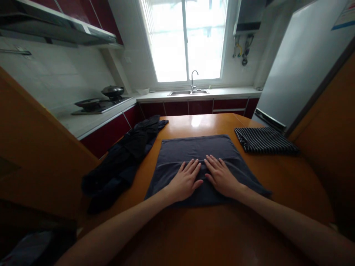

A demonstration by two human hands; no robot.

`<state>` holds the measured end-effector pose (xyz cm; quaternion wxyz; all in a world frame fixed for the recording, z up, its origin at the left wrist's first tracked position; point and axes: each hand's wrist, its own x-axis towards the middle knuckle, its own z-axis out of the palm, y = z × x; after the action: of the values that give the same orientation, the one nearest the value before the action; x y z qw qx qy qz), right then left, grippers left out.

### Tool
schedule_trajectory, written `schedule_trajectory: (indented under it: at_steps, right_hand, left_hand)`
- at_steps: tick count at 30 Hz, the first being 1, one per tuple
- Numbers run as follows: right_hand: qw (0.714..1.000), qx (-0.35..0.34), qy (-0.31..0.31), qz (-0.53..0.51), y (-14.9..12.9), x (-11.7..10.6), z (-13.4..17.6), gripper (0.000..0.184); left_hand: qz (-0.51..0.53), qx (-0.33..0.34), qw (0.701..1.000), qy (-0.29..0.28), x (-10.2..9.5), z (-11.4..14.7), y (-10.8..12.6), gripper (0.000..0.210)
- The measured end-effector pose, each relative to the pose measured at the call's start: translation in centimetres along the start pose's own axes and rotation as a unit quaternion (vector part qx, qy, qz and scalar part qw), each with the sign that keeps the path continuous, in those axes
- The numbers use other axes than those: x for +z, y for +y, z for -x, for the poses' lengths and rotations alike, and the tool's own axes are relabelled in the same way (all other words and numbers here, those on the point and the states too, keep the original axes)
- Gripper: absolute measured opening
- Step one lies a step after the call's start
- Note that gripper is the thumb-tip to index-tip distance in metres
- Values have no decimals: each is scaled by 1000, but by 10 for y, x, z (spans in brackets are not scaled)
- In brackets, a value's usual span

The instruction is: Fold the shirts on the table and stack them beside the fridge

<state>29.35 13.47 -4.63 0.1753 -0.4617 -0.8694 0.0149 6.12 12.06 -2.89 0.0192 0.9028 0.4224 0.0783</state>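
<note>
At lower centre, left hand (186, 183) and right hand (223, 180) lie flat, slightly apart, on a folded blue-grey rectangular cloth (195, 147); seemingly light, soft, best held by opposite edges.

Dark blue-grey cloth (198, 148), folded flat on the table (180, 127)
Roughly four-sided and lightly wrinkled, with a crease across its middle; its far side stops short of the table's far edge, its near right corner drawn to a point.
</note>
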Motion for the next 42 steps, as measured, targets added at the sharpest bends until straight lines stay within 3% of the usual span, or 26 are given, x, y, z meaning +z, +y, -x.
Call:
schedule_trajectory:
  at_steps: [2, 5, 10, 14, 18, 20, 23, 26, 28, 34, 42]
  right_hand:
    - [999, 13, -35, -5, -5, 13, 3, 63]
    - [996, 74, -57, -3, 13, 17, 9, 72]
    - [982, 167, -78, 35, 63, 3, 29, 76]
    - [969, 226, -88, 45, 100, -7, 51, 74]
    - [967, 246, -61, 35, 112, -15, 60, 70]
    - [975, 217, -3, 40, 102, -20, 61, 67]
    - [995, 88, 47, 32, 73, -26, 64, 61]
    - [999, -31, -7, -6, 49, -28, 77, 60]
    - [997, -56, -54, -25, 44, -30, 89, 64]
    - [993, -55, -98, -40, 75, -41, 117, 70]
    - [993, -113, -19, -20, 109, -51, 141, 50]
  left_hand:
    - [-5, -10, 1000, -6, 11, 0, 4, 69]
    - [-9, -28, 1000, -9, 17, 6, -1, 69]
    - [-7, -87, 996, -21, 14, 21, -16, 73]
    - [-19, -167, 986, -16, 13, 40, -44, 74]
    - [-24, -240, 970, -16, 7, 61, -69, 76]
    - [-32, -223, 974, 6, 2, 71, -69, 75]
    - [-28, -129, 991, 16, -4, 86, -55, 70]
    - [-2, -68, 997, -29, -9, 104, -41, 67]
    - [7, -60, 997, -56, -14, 119, -38, 68]
    - [8, -35, 998, -57, -33, 155, -52, 70]
    - [-45, 69, 997, -3, -41, 165, -61, 61]
